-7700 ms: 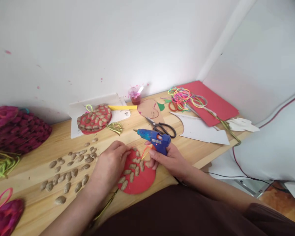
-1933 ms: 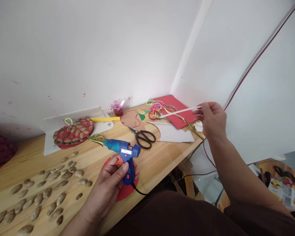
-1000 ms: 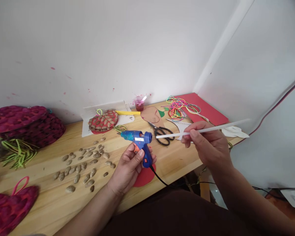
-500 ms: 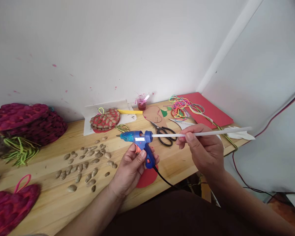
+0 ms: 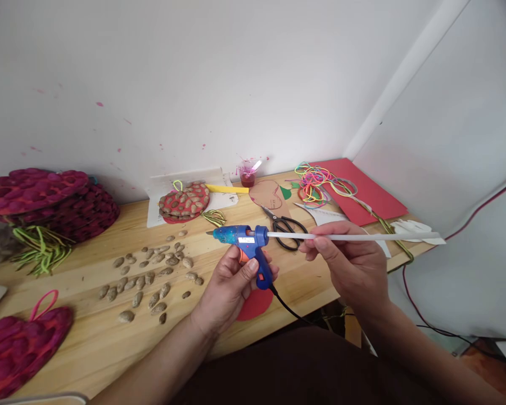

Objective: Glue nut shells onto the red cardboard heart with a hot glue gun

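My left hand point(image 5: 230, 287) is wrapped round the handle of a blue glue gun point(image 5: 243, 241) with an orange trigger, held level above the wooden table point(image 5: 88, 332), nozzle pointing left. My right hand point(image 5: 349, 264) pinches a long white glue stick point(image 5: 383, 237) whose left end sits in the back of the gun. Under the gun lies a red foam disc point(image 5: 256, 302), mostly hidden by my left hand. The gun's black cord point(image 5: 290, 309) drops off the table's front edge.
Several brown seeds point(image 5: 152, 275) are scattered left of my hands. Black scissors point(image 5: 284, 228), a seed-covered red disc point(image 5: 184, 201), coloured cords point(image 5: 318, 181), a red sheet point(image 5: 365, 191) and a small pink cup point(image 5: 248, 174) lie behind. Magenta woven pieces point(image 5: 46, 202) are stacked at left.
The glue gun went from my right hand to my left. My right hand fetched the white glue stick from the right and brought its end into the back of the gun.
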